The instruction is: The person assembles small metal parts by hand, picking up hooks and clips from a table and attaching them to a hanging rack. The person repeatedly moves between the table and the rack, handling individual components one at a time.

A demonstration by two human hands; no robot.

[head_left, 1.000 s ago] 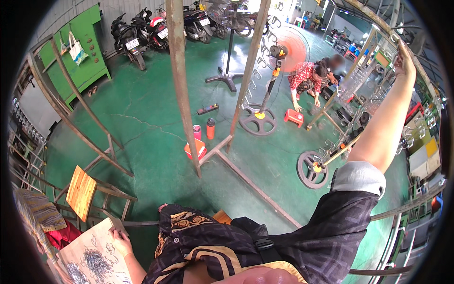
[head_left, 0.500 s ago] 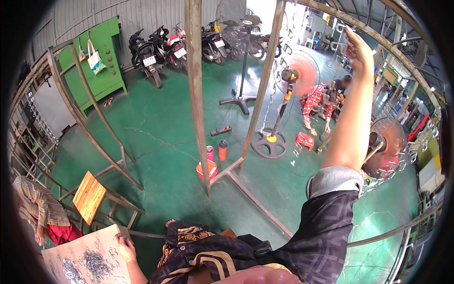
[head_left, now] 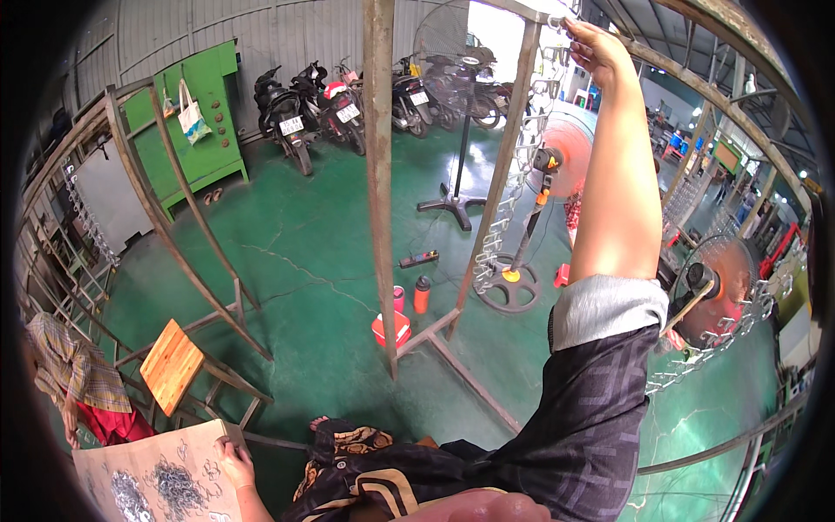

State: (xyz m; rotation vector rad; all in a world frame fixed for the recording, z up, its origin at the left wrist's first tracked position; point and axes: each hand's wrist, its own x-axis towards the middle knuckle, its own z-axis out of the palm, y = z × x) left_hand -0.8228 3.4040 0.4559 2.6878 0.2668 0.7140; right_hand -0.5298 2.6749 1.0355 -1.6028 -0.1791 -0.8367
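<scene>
I have a silver hook point(head_left: 554, 22) up high by the top bar point(head_left: 524, 10), pinched at the fingertips of my R hand point(head_left: 598, 56), just L of them. More hooks point(head_left: 497, 228) hang below. My L hand point(head_left: 235, 465) lies on a tan box point(head_left: 130, 456) w/ small hook piles point(head_left: 178, 489); can't tell its grip.

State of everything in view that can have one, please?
Right hand: raised at top rail; grip unclear
Left hand: on edge of tan box
Metal hooks: loosely piled on the box
Hook chain: hanging
Tote bag: hanging
Orange bottle: upright
Motorbikes: parked upright
Fans: spin unclear
</scene>
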